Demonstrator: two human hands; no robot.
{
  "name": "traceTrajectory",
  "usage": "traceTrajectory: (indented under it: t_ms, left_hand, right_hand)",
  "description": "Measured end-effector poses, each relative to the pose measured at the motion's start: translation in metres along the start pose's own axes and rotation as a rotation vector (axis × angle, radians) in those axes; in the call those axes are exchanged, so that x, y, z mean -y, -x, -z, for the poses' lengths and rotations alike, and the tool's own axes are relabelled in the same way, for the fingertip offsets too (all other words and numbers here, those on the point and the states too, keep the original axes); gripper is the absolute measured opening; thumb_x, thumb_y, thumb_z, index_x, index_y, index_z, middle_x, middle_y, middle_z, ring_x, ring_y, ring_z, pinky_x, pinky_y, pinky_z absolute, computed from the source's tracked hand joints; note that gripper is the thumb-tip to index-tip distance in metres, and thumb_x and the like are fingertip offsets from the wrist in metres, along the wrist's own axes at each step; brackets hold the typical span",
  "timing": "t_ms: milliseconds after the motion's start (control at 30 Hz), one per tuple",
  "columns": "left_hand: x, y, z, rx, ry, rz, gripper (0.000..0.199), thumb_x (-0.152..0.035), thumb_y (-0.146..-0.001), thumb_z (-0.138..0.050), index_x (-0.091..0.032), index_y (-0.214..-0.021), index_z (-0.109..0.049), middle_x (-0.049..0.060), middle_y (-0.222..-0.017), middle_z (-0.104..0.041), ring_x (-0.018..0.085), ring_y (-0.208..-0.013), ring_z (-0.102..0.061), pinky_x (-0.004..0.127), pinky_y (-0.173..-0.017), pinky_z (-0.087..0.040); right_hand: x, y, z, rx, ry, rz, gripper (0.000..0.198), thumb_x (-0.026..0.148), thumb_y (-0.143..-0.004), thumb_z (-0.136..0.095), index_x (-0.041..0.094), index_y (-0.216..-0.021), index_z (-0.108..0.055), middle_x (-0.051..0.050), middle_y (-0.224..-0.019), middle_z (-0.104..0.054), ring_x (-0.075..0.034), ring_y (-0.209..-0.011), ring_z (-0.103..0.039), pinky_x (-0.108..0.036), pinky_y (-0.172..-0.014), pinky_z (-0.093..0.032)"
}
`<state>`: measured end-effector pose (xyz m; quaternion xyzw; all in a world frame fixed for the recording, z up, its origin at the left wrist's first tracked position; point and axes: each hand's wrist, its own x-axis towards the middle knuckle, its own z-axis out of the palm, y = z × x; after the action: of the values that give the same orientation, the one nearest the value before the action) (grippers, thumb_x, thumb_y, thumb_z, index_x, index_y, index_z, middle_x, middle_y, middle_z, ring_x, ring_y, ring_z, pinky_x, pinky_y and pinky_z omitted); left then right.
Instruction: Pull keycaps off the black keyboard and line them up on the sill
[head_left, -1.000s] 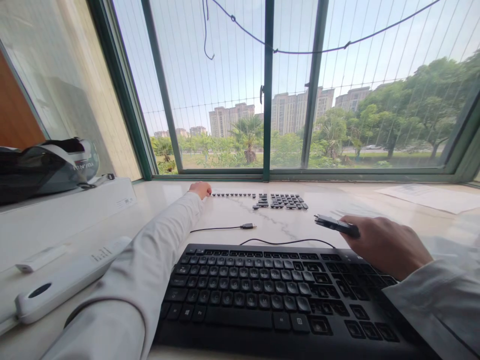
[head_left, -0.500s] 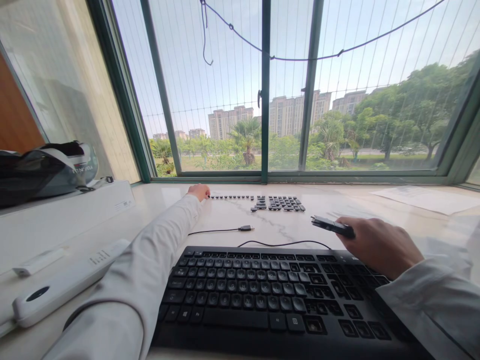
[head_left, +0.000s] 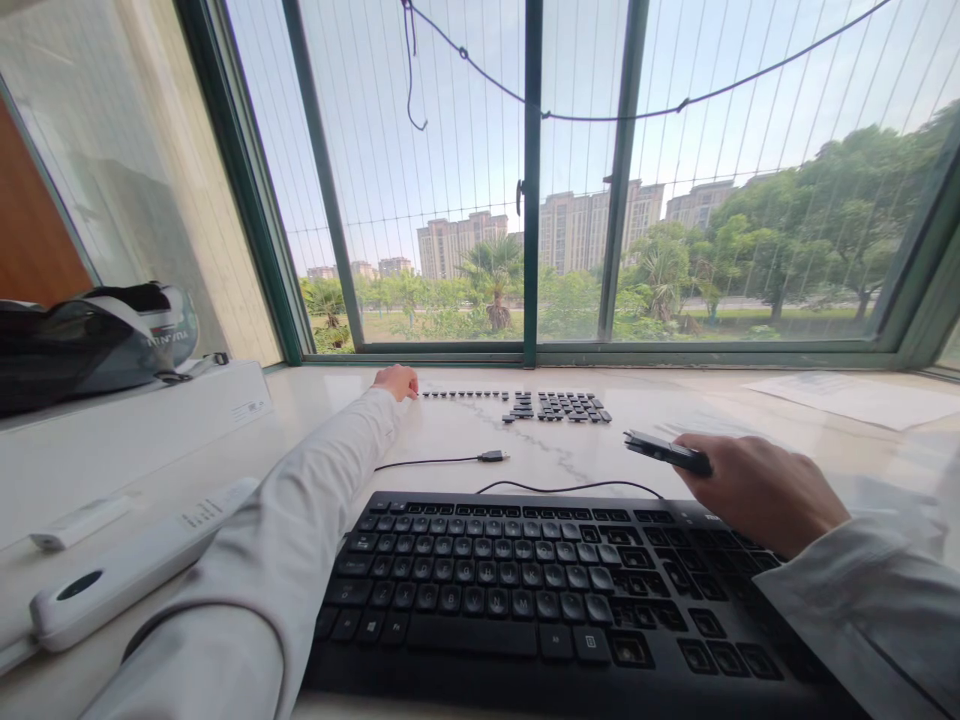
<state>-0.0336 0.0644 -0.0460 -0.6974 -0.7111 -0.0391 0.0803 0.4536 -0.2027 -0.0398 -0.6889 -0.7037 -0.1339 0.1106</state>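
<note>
My left hand reaches to the far side of the counter, at the left end of a row of black keycaps. Its fingers are closed together; whatever they pinch is hidden. My right hand is wrapped around a slim dark tool with a two-pronged tip pointing left, held above the keyboard's upper right part. Below lies a black keyboard. Its main letter keys are in place, while bare sockets show along the top row and the right side. More keycaps are grouped right of the row.
A USB plug on a black cable lies behind the keyboard. To the left are a white power strip and a white box with a dark bag on top. Paper lies at right. Behind stands the window frame.
My left hand has shifted very slightly left, and the dark keycap at its fingertips no longer shows. The right hand and the tool stay nearly still.
</note>
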Motion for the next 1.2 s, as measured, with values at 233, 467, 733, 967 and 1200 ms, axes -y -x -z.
traceTrajectory:
  t_ms: [233,467,733,967,1200]
  left_hand:
    - [0.005,-0.003,0.001,0.017,0.002,0.007,0.031,-0.041,-0.063,-0.078,-0.029,-0.092,-0.070,-0.001,-0.091,-0.074,0.014,-0.081,-0.067,0.019,-0.068,-0.043]
    - [0.000,-0.001,-0.003,0.025,-0.001,0.002,0.020,-0.036,-0.070,-0.073,-0.030,-0.088,-0.073,-0.002,-0.102,-0.072,0.015,-0.086,-0.066,0.019,-0.072,-0.043]
    - [-0.006,-0.003,-0.004,-0.005,-0.014,0.018,0.019,-0.031,-0.070,-0.072,-0.030,-0.089,-0.073,-0.001,-0.104,-0.072,0.017,-0.095,-0.063,0.020,-0.073,-0.041]
    - [-0.007,-0.004,-0.004,0.003,-0.013,0.032,0.022,-0.035,-0.068,-0.073,-0.030,-0.089,-0.073,0.000,-0.092,-0.074,0.018,-0.090,-0.065,0.020,-0.070,-0.041]
    - [-0.006,-0.005,-0.005,0.010,-0.009,0.049,0.021,-0.035,-0.069,-0.072,-0.030,-0.089,-0.074,-0.001,-0.079,-0.074,0.017,-0.086,-0.066,0.021,-0.069,-0.042]
  right_hand:
    - [-0.001,0.001,-0.001,-0.031,-0.021,0.008,0.033,0.040,-0.087,-0.037,0.025,-0.081,-0.066,-0.006,-0.076,-0.068,-0.020,-0.061,-0.056,-0.029,-0.052,-0.024]
    - [-0.004,0.000,-0.004,-0.056,-0.044,0.021,0.031,0.040,-0.086,-0.040,0.026,-0.080,-0.067,-0.004,-0.073,-0.067,-0.018,-0.058,-0.054,-0.028,-0.052,-0.024]
    - [-0.001,0.000,-0.002,-0.035,-0.022,0.010,0.032,0.040,-0.087,-0.038,0.026,-0.079,-0.066,-0.004,-0.073,-0.067,-0.019,-0.059,-0.054,-0.029,-0.052,-0.025]
    - [-0.003,0.000,-0.005,-0.057,-0.023,0.013,0.029,0.039,-0.086,-0.041,0.025,-0.079,-0.066,-0.005,-0.073,-0.067,-0.018,-0.059,-0.055,-0.028,-0.052,-0.024]
    - [-0.003,0.000,-0.003,-0.028,-0.012,0.003,0.029,0.039,-0.086,-0.040,0.026,-0.079,-0.065,-0.004,-0.074,-0.067,-0.019,-0.060,-0.056,-0.028,-0.052,-0.024]
